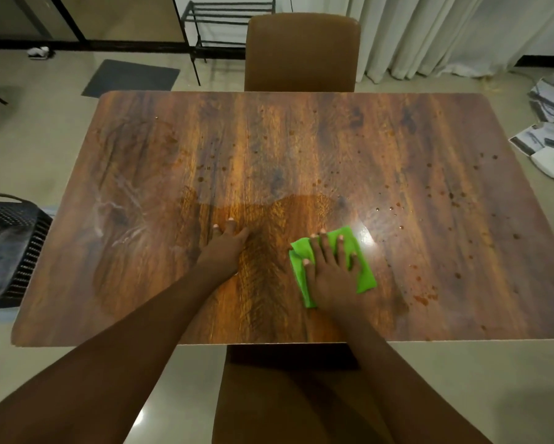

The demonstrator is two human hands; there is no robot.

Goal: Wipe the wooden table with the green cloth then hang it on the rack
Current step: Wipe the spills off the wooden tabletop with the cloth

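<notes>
I can read no words, numbers or brand marks anywhere before me. The printed sheets (546, 129) lying on the floor at the right edge of the frame carry dark pictures and what may be lines of print, but they are too small and blurred for me to make out a single letter.

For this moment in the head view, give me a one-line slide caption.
Right hand presses the green cloth flat on the spotted wooden table; left hand braces beside it.
</notes>
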